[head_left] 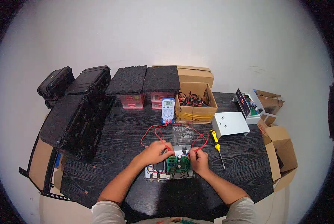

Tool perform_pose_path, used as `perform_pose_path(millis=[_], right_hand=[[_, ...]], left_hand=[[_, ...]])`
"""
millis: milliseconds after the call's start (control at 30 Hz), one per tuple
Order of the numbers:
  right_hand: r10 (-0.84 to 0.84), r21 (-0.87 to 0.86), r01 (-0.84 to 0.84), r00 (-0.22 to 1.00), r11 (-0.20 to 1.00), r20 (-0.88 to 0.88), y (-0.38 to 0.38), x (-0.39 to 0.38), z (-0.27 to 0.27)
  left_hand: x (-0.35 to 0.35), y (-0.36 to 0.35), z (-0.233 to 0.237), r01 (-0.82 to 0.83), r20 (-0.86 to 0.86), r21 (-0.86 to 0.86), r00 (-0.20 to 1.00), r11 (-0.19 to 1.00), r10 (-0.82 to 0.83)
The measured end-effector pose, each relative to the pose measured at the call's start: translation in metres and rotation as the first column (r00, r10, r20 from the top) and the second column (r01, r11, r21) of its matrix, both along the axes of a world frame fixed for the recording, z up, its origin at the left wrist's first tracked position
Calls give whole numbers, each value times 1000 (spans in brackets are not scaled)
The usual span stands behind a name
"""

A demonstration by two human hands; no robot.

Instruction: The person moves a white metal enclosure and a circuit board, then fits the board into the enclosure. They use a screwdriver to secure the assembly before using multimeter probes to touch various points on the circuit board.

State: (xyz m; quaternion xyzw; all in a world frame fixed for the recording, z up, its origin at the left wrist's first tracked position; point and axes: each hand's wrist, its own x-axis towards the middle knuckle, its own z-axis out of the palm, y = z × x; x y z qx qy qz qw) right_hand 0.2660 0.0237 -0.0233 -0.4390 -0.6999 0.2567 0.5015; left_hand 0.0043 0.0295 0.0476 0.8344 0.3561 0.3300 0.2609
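An open metal box (152,174) with a green circuit board (177,164) inside sits on the dark table near me. My left hand (155,151) holds a red multimeter probe, its tip on the board. My right hand (198,158) holds a second probe against the board's right side. Red leads (152,130) run back to a blue and yellow multimeter (168,109) standing further back, its display lit.
A yellow-handled screwdriver (216,143) lies right of the box. A white enclosure (230,124), an open cardboard box of cables (195,102), foam-topped plastic bins (131,91), black hard cases (77,112) and more cartons (281,149) ring the dark table (241,164). A clear bag (182,133) lies behind the box.
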Motion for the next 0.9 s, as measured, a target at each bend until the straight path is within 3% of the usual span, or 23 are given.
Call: perform_pose_path(millis=[200, 567, 900], right_hand=[[23, -17, -24, 998, 1000, -55, -1, -1, 2], [-75, -29, 74, 997, 997, -31, 0, 2, -3], [-59, -25, 58, 998, 998, -20, 1, 1, -4]], left_hand=[[0, -2, 2, -23, 55, -53, 998, 998, 26], [-2, -1, 4, -71, 19, -131, 997, 989, 74], [-2, 3, -8, -37, 76, -54, 996, 998, 41]])
